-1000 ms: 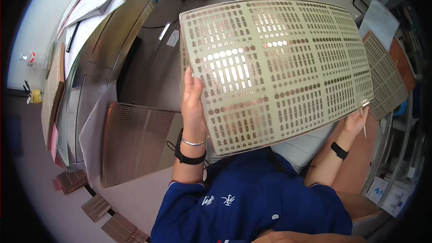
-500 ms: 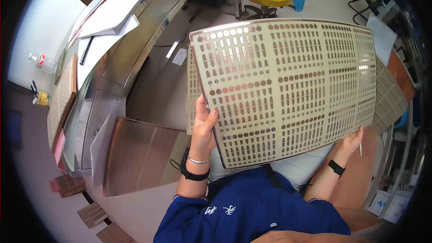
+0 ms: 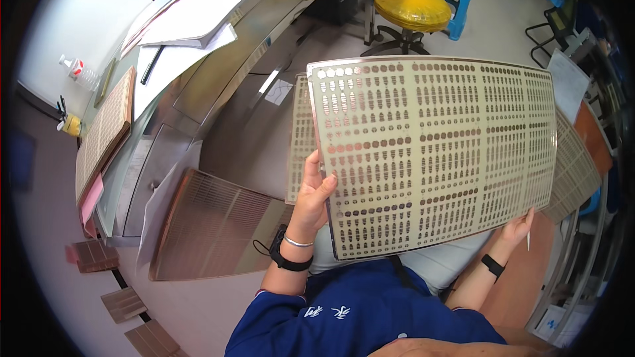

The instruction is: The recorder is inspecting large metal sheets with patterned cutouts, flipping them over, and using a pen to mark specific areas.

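A large pale-green circuit board panel (image 3: 450, 158), covered in rows of small dark metallic patterns, is held tilted above my lap. My left hand (image 3: 314, 198) grips its left edge, thumb on the front face and fingers partly hidden behind. At the lower right edge my right hand (image 3: 517, 228) is closed on the panel, with most of its fingers out of sight. A thin white stick (image 3: 528, 243) pokes down beside that hand; what it belongs to is unclear. Another patterned panel (image 3: 299, 139) shows behind the left edge, and a further one (image 3: 574, 162) behind the right.
A brownish panel (image 3: 211, 231) leans by the desk at left. On the desk lie papers (image 3: 198, 16), a black pen (image 3: 153, 65), a plastic bottle (image 3: 81, 73) and a stack of panels (image 3: 106, 135). Beyond stand a yellow round stool (image 3: 411, 8) and a blue stool (image 3: 456, 3).
The view has shifted, so the desk and stools appear farther right. The held panel sits slightly lower and its left side farther right in the picture; both hands keep their grip.
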Demonstrator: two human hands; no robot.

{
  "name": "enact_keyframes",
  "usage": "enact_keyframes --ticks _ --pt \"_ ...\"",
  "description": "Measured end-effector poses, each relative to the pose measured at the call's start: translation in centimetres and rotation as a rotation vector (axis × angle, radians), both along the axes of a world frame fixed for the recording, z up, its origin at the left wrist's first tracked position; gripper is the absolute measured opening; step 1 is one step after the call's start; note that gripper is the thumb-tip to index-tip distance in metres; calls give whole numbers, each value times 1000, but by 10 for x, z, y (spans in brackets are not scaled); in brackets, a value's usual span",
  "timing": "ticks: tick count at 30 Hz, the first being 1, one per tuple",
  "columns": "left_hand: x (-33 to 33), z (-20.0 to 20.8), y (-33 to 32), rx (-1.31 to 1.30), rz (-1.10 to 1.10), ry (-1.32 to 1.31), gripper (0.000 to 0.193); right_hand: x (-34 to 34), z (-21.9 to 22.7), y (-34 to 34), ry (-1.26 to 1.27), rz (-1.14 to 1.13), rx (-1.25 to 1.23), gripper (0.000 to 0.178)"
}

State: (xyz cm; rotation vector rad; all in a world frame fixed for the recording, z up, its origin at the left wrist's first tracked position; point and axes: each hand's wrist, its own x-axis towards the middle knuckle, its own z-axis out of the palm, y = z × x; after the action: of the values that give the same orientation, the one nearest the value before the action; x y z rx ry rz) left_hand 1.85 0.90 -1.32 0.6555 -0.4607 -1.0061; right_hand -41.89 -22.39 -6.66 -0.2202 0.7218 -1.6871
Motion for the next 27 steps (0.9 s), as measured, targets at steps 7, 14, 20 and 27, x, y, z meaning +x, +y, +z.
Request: enact_keyframes --ticks 7,14,20,27 --pt "-5 -7 2 22 19 0 57 13 18 7 -41 28 25 40" --pt "-6 -14 7 2 70 37 52 0 12 6 -110 85 -61 38" --pt "-8 -19 -2 -18 156 -27 49 -11 16 5 -103 233 -210 38" --pt "-16 -18 -1 62 263 -170 55 -25 28 3 49 337 -250 47"
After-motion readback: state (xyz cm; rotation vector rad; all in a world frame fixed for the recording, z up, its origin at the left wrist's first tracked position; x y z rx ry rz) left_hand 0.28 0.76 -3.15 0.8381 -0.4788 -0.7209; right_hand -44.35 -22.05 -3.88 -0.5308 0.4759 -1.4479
